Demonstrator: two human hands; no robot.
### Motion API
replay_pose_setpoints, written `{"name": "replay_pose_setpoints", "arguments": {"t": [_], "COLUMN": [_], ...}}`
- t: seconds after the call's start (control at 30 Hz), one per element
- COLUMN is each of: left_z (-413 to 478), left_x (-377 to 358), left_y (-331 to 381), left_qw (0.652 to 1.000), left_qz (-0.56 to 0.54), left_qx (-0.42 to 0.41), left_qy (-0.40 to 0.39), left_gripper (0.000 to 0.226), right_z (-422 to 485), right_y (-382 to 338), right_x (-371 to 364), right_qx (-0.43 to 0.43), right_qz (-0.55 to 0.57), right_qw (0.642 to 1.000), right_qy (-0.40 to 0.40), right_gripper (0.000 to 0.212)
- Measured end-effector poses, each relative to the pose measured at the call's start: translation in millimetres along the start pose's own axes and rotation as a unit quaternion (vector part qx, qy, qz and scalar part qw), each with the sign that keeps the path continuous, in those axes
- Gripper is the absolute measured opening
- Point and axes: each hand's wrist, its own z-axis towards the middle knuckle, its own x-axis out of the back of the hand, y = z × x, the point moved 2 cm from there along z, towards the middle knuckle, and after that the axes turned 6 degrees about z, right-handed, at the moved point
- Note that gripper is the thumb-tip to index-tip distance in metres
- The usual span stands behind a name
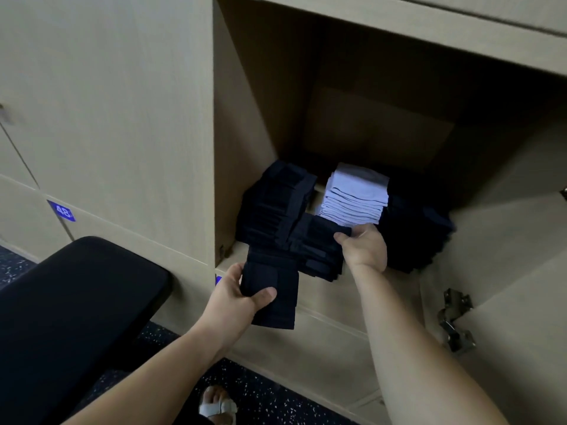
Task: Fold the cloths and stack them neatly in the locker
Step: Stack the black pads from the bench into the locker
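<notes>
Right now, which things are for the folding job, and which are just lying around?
For the job: left hand gripping a folded dark cloth; right hand holding the front dark stack; white stack; locker.
Just there: black bench; blue number label; door hinge; sandal.

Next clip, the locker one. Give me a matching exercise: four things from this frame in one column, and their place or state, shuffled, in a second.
Column one:
1. left hand
2. right hand
3. pale cloth stack
4. metal hinge

Column two:
A. fixed on the open door, at the right
B. holds a folded dark cloth in front of the locker
C. stands inside the locker, toward the back
D. grips the front dark stack

Pairs: 1-B; 2-D; 3-C; 4-A
</notes>
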Motion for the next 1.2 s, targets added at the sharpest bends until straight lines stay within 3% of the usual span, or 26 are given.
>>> {"name": "replay_pose_setpoints", "arguments": {"t": [0.27, 0.33, 0.47, 0.6, 0.77, 0.83, 0.9, 1.07, 1.2], "left_z": [-23, -31, -49, -70, -88, -92, -92, -81, -74], "left_x": [8, 11, 13, 14, 27, 29, 32, 38, 25], "left_y": [19, 25, 34, 43, 52, 55, 56, 57, 53], "left_qw": [1.000, 0.999, 0.999, 0.997, 0.984, 0.978, 0.984, 1.000, 0.999], "left_qz": [-0.011, -0.015, -0.024, 0.036, 0.108, 0.135, 0.123, -0.014, -0.035], "left_qx": [-0.026, -0.032, -0.039, -0.032, 0.004, 0.009, 0.010, 0.014, 0.007], "left_qy": [-0.013, -0.005, -0.002, -0.056, -0.141, -0.158, -0.129, -0.005, 0.030], "left_gripper": [0.039, 0.037, 0.034, 0.029, 0.032, 0.034, 0.034, 0.022, 0.010], "right_z": [-44, -73, -137, -173, -183, -184, -185, -176, -170], "right_y": [-20, -25, -30, -38, -50, -55, -58, -45, -31], "right_x": [27, 35, 39, 43, 61, 67, 73, 85, 82], "right_qx": [0.055, 0.066, 0.048, 0.075, 0.074, 0.076, 0.087, 0.055, 0.042], "right_qz": [0.051, 0.108, 0.179, 0.230, 0.183, 0.160, 0.130, 0.094, 0.099], "right_qw": [0.997, 0.990, 0.955, 0.920, 0.928, 0.919, 0.914, 0.935, 0.943], "right_qy": [0.012, -0.058, -0.234, -0.307, -0.317, -0.351, -0.374, -0.338, -0.315], "right_gripper": [0.011, 0.002, 0.016, 0.017, 0.032, 0.020, 0.009, 0.022, 0.016]}}
